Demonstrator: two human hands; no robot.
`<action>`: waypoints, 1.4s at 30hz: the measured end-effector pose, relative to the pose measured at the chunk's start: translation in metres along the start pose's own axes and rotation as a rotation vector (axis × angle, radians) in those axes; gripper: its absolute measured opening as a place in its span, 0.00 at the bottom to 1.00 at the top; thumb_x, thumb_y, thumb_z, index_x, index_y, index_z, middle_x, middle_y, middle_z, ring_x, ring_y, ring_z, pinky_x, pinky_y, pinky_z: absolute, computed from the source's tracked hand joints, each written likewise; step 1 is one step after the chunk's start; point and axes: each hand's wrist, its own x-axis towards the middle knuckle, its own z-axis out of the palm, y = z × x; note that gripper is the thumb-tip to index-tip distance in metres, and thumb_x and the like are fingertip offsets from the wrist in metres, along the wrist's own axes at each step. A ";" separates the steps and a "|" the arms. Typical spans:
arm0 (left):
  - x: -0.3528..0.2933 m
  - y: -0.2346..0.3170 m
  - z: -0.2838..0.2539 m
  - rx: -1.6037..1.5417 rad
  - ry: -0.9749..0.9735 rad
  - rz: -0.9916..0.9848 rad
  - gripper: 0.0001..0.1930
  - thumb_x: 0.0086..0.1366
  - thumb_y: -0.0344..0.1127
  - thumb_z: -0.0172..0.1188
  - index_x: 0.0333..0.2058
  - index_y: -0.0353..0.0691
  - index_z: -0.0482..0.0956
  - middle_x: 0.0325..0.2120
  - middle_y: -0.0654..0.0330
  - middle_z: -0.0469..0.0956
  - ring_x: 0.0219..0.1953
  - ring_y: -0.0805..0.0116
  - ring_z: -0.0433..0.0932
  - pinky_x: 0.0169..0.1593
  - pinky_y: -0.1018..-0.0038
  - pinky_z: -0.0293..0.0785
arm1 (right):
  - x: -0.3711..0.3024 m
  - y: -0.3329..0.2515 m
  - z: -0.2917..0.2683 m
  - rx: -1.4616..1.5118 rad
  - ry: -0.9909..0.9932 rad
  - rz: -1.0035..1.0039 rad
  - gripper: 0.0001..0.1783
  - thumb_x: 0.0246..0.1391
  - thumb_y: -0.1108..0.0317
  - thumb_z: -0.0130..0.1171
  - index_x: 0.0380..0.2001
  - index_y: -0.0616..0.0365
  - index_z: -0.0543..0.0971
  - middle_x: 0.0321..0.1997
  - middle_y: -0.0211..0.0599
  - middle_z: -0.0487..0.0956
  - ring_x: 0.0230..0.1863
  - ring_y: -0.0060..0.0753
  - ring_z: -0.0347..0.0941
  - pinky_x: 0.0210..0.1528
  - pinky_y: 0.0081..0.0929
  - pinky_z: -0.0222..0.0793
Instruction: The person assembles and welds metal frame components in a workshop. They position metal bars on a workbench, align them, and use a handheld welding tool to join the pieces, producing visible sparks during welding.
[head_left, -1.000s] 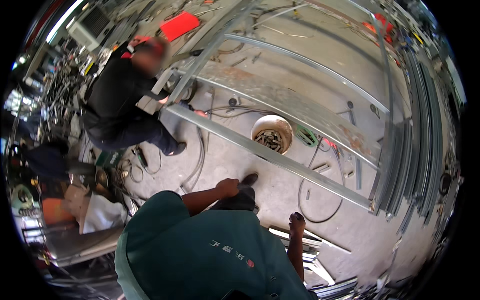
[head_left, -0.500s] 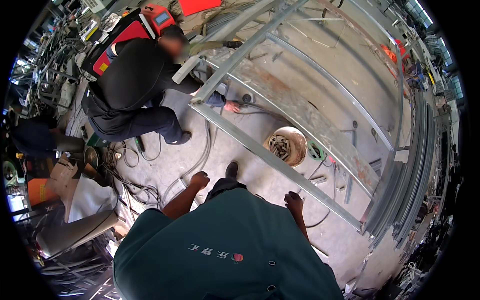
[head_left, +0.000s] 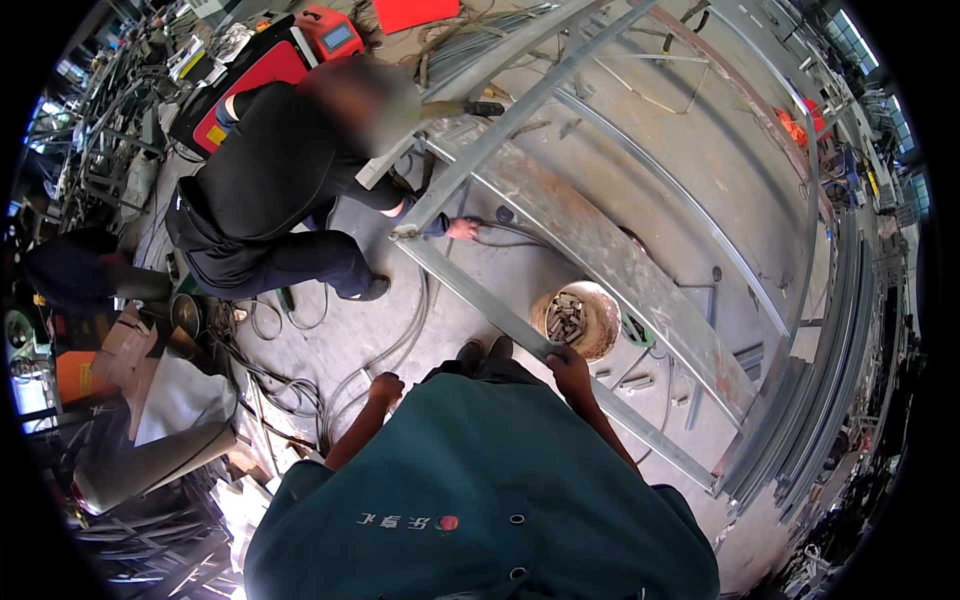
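A welded frame of grey metal square tubes [head_left: 490, 297] stretches across the space in front of me. My right hand [head_left: 569, 369] is at its near tube, with the fingers closed over the edge. To the left, my left hand [head_left: 385, 389] hangs low over the floor, away from the frame. Its fingers are curled in, and I see nothing in them. Just beyond the near tube stands a round bucket [head_left: 603, 325] holding several short metal pieces [head_left: 566, 318]. Both my shoes [head_left: 486, 349] show on the floor below the tube.
A co-worker in black [head_left: 270, 190] crouches at left, one hand [head_left: 462, 228] low by a cable inside the frame. Looped cables [head_left: 290, 390] cover the floor at left. Long metal profiles [head_left: 815, 380] are stacked at right. A red machine [head_left: 330, 38] stands at the back left.
My right hand has come forward onto the near tube of the frame. My left hand has moved down and slightly left. Both shoes now show, and the co-worker's head has shifted to the right.
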 end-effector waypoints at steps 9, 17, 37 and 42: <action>-0.004 0.017 -0.007 -0.452 0.130 -0.280 0.20 0.54 0.43 0.62 0.45 0.42 0.85 0.45 0.51 0.84 0.50 0.53 0.82 0.56 0.61 0.77 | 0.069 -0.015 -0.002 -0.149 -0.092 -0.128 0.23 0.53 0.62 0.61 0.47 0.69 0.81 0.40 0.49 0.84 0.42 0.41 0.80 0.49 0.35 0.73; 0.025 0.016 -0.050 -0.760 0.252 -0.313 0.25 0.53 0.41 0.60 0.50 0.38 0.82 0.38 0.47 0.85 0.45 0.54 0.84 0.52 0.63 0.78 | 0.110 -0.018 -0.003 -0.207 -0.019 -0.197 0.21 0.50 0.63 0.60 0.43 0.68 0.82 0.40 0.55 0.83 0.45 0.47 0.81 0.53 0.35 0.72; 0.172 0.033 -0.386 -0.612 0.650 0.217 0.12 0.61 0.32 0.57 0.42 0.37 0.82 0.36 0.43 0.83 0.40 0.43 0.82 0.46 0.56 0.78 | 0.118 -0.053 0.083 -0.270 0.106 0.310 0.24 0.55 0.54 0.56 0.46 0.61 0.83 0.49 0.56 0.81 0.51 0.56 0.78 0.55 0.42 0.72; 0.224 0.060 -0.406 -0.644 0.613 0.422 0.11 0.60 0.31 0.57 0.41 0.36 0.82 0.36 0.43 0.82 0.40 0.42 0.81 0.47 0.55 0.77 | 0.100 -0.064 0.085 -0.305 0.187 0.286 0.23 0.56 0.55 0.58 0.47 0.61 0.82 0.48 0.55 0.82 0.50 0.55 0.79 0.54 0.42 0.73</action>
